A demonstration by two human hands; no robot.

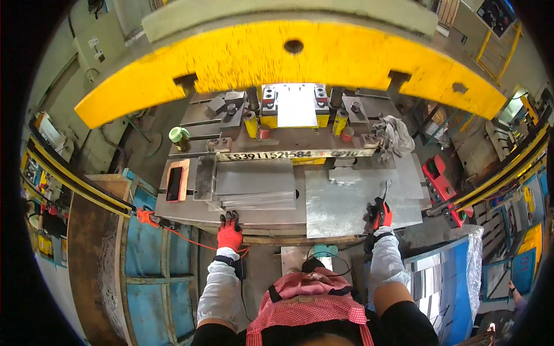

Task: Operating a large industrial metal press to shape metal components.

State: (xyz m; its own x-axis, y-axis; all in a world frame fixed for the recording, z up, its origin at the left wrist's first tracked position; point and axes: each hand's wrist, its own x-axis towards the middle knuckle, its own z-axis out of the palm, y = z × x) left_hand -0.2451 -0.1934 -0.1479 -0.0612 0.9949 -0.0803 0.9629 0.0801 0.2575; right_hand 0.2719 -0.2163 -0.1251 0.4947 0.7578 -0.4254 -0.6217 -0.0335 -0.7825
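My left hand (230, 235), in a red glove with dark fingertips, is at the front edge of the press table. Its fingers are stretched toward the near edge of a stack of grey metal sheets (257, 181), with nothing seen in them. My right hand (379, 216), in a red and black glove, is closed round a slim metal tool (387, 189) with a pale, bent tip pointing away from me. That hand is over a wide shiny metal plate (332, 207). Farther back, a bright flat sheet (296, 109) lies on the die between yellow posts.
A yellow press beam (248, 55) spans above the die. On the table are a phone (174, 183), a green-capped bottle (179, 138), a grey rag (395, 135) and small metal pieces (344, 175). A red control box (441, 181) stands right; a blue rack (144, 248) stands left.
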